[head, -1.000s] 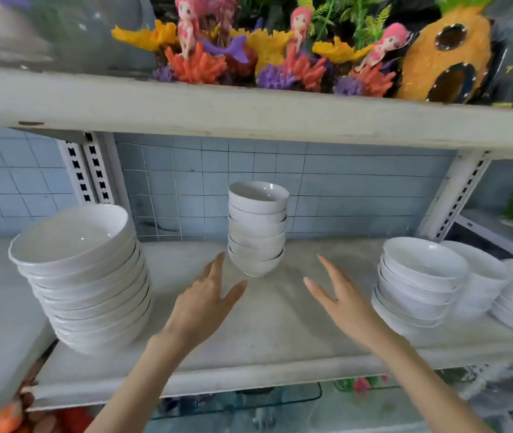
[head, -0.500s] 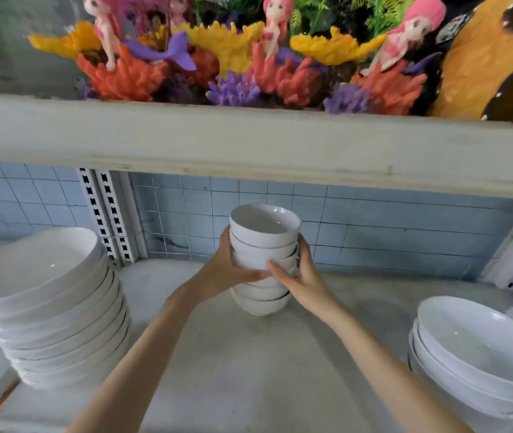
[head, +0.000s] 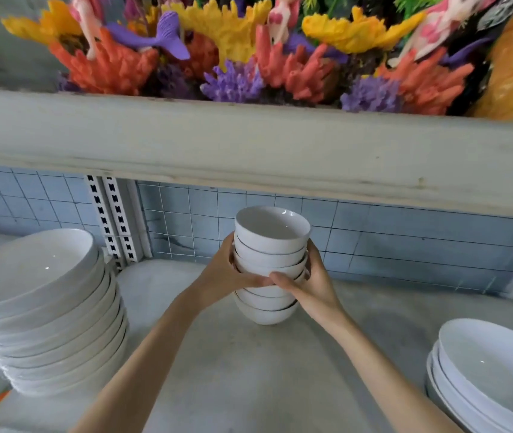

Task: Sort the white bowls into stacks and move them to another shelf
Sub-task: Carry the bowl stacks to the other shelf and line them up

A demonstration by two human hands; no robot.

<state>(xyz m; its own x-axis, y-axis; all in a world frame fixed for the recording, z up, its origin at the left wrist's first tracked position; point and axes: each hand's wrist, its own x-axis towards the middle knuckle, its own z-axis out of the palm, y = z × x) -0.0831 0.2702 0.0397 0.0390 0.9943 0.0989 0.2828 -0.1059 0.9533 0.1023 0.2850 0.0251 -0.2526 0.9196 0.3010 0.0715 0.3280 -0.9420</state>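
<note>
Plainly the stack of small white bowls [head: 269, 270] is the thing in hand: about six deep glazed bowls nested upright, standing far back on the middle of the shelf [head: 249, 376], close to the tiled wall. The left hand [head: 225, 276] and right hand [head: 316, 284] clasp it from either side at mid-height. Their fingers [head: 313, 257] curl round the far flanks and the two thumbs meet on the near face. Whether the bottom bowl has left the shelf I cannot tell.

As a judgement, this load is rigid, brittle and fairly heavy for its width. The glaze looks slick, and the bowls only sit in one another, so a squeeze at the middle holds the upper ones while the lowest two could slip out below. A safer hold would put one palm beneath the bottom bowl and the other hand against the side or over the top rim, keeping the column vertical.

The upper shelf [head: 249, 145] hangs low over the stack, so it should come out level and towards the near edge, between the tall stack of wide bowls [head: 46, 307] on the left and the shallow bowls [head: 492, 376] on the near right.
</note>
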